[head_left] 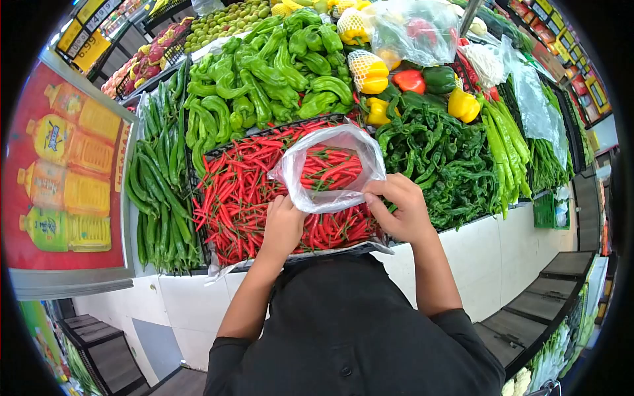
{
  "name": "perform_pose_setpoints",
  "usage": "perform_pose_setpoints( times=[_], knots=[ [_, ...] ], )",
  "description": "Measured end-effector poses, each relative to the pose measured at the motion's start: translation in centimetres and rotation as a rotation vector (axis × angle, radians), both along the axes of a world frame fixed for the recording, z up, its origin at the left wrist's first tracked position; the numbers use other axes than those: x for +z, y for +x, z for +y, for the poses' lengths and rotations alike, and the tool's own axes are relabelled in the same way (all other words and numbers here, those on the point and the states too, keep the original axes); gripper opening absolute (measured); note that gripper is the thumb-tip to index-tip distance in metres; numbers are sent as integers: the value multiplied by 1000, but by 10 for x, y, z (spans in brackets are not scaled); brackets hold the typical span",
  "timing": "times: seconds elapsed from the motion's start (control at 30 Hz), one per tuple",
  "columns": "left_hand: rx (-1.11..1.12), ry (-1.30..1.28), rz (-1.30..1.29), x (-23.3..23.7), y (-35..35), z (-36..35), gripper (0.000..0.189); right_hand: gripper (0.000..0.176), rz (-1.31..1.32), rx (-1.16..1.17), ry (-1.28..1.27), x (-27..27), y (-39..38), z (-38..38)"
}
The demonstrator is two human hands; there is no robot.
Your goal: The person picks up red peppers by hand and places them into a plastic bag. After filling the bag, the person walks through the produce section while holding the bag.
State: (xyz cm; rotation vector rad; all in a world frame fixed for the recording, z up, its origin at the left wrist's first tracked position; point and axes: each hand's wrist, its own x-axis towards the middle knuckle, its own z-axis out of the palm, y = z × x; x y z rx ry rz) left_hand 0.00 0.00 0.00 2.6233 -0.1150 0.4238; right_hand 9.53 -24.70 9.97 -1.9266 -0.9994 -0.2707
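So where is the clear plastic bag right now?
Head view, centre: the plastic bag is held by the left hand and right hand over the red chillies, dark green peppers to its right.

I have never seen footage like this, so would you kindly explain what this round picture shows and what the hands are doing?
No machine here: a person wears a camera on the head, looking down, and its wide lens bends the picture round. The dark shirt at the bottom is theirs. The left hand and right hand both grip a clear plastic bag with some red chillies in it, above a heap of more. Around lie dark green peppers, paler long peppers and bell peppers.
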Motion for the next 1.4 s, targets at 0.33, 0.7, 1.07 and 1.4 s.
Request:
perform_pose_setpoints(
  times=[0.33, 0.7, 1.07, 1.4],
  knots=[
    [-78, 1, 67, 7, -6, 0, 24, 7, -8, -6, -13, -3, -1, -6],
    [69, -468, -64, 117, -45, 26, 16, 8, 14, 16, -67, 0, -7, -8],
    [-93, -826, -205, 93, 52, -23, 12, 10, -4, 65, -77, 1, -11, -8],
    [-86, -916, -1, 69, 85, -40, 10, 11, -4, 58, -73, -2, -13, -9]
  ],
)
